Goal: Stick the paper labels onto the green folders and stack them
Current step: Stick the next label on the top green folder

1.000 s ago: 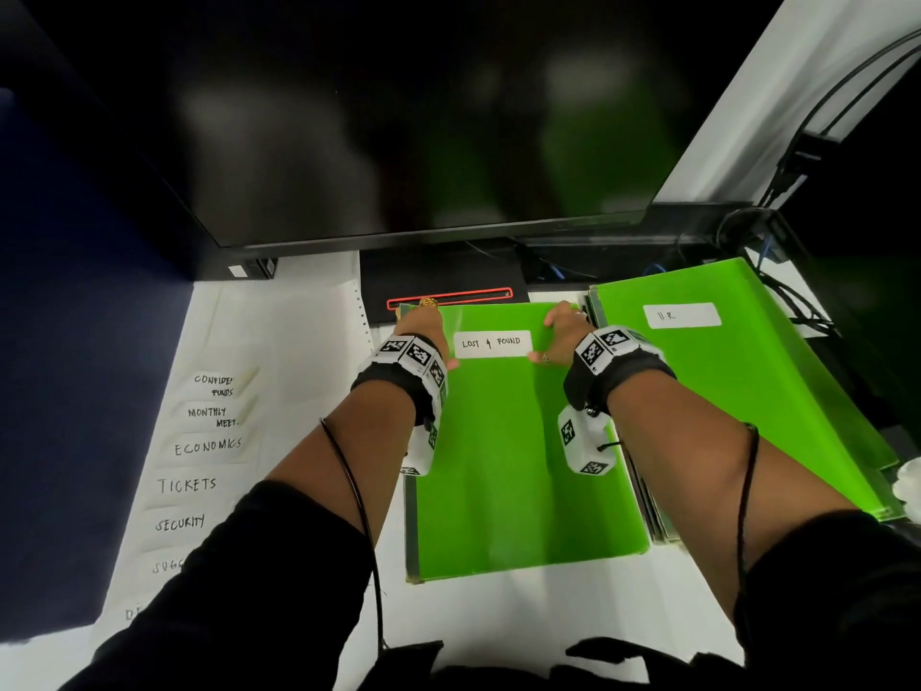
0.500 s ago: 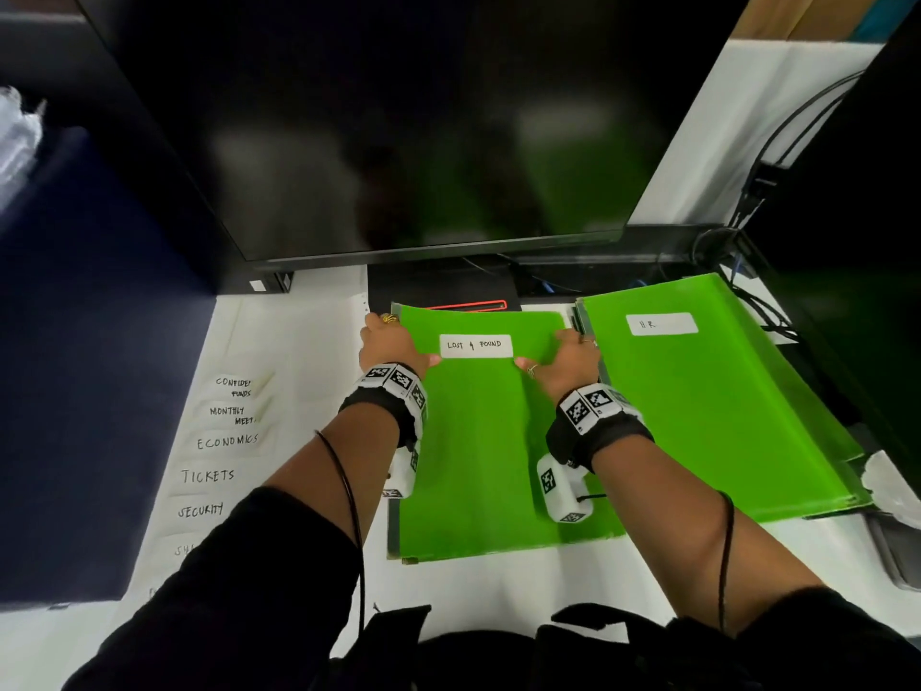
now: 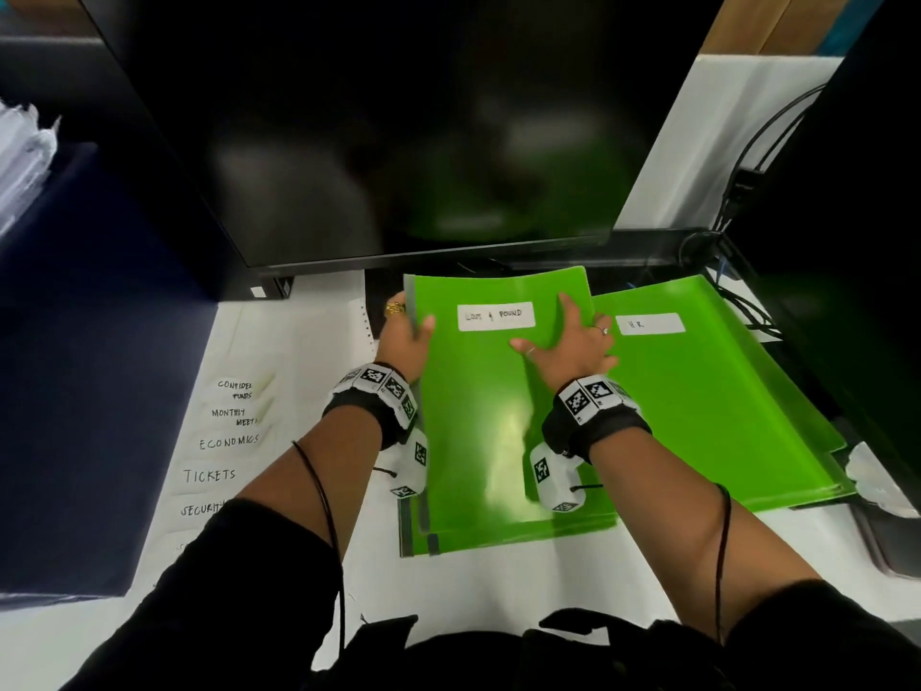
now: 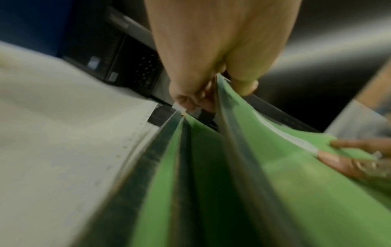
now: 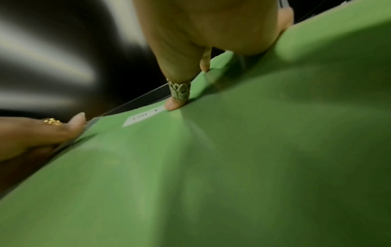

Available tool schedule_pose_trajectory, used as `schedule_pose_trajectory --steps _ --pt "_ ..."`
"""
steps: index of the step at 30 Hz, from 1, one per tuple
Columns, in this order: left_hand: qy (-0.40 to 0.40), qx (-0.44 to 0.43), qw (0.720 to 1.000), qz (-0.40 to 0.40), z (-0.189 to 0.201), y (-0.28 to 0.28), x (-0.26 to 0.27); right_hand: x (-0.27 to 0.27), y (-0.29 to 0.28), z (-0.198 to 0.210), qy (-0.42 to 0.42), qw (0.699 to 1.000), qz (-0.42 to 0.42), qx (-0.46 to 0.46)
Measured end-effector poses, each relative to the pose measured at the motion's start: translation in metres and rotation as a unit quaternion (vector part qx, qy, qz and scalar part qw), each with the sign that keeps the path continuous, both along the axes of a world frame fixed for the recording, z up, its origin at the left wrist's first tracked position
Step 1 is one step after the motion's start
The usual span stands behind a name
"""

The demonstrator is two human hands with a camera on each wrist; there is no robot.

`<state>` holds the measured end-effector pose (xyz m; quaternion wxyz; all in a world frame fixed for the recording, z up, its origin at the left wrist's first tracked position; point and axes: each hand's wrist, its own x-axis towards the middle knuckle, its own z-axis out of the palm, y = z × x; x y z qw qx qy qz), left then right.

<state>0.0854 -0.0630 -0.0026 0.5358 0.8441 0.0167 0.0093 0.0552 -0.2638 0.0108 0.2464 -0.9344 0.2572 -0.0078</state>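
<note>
A green folder (image 3: 488, 416) with a white "LOST & FOUND" label (image 3: 496, 316) is held in the middle, its far end raised and bowed. My left hand (image 3: 406, 336) pinches its left edge, thumb on top and fingers beneath, as the left wrist view shows on the folder (image 4: 296, 167). My right hand (image 3: 573, 341) grips the right edge. In the right wrist view its ringed thumb (image 5: 175, 103) presses the cover (image 5: 232, 167) beside the label (image 5: 141, 118). Under it lies a pile of green folders (image 3: 498, 536). To the right is a stack topped by a folder labelled "H R" (image 3: 707, 401).
A sheet of handwritten paper labels (image 3: 224, 441) lies on the white desk at the left. A large dark monitor (image 3: 398, 142) hangs close over the folders' far ends. Cables (image 3: 747, 301) run at the back right, and a dark blue panel (image 3: 89, 366) stands at the left.
Both hands moved from beside the label to the folder's side edges and took hold. The folder's far end has lifted off the pile and shifted slightly right.
</note>
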Motion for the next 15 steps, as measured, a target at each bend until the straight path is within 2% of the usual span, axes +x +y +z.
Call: schedule_pose_trajectory --steps 2,4,6,8,10,12,15 --pt "0.003 0.138 0.985 -0.099 -0.009 0.0 0.004 0.004 -0.018 0.003 0.029 0.998 0.008 -0.06" --pt "0.062 0.322 0.927 -0.183 -0.013 0.002 0.003 0.005 -0.037 0.004 0.064 0.99 0.02 -0.125" --pt "0.095 0.419 0.866 -0.258 -0.013 0.004 0.001 0.003 -0.046 0.003 0.085 0.981 0.037 -0.169" --pt "0.122 0.471 0.817 -0.308 -0.008 -0.001 -0.004 0.0 -0.039 -0.002 0.113 0.979 0.091 -0.146" --pt "0.15 0.502 0.787 -0.326 -0.005 -0.009 -0.006 -0.004 -0.024 -0.011 0.18 0.967 0.16 -0.087" --pt "0.158 0.529 0.766 -0.329 -0.007 -0.012 -0.005 -0.008 -0.012 -0.023 0.236 0.949 0.19 -0.083" --pt "0.15 0.547 0.753 -0.334 -0.013 -0.009 -0.006 -0.008 -0.014 -0.032 0.249 0.947 0.171 -0.107"
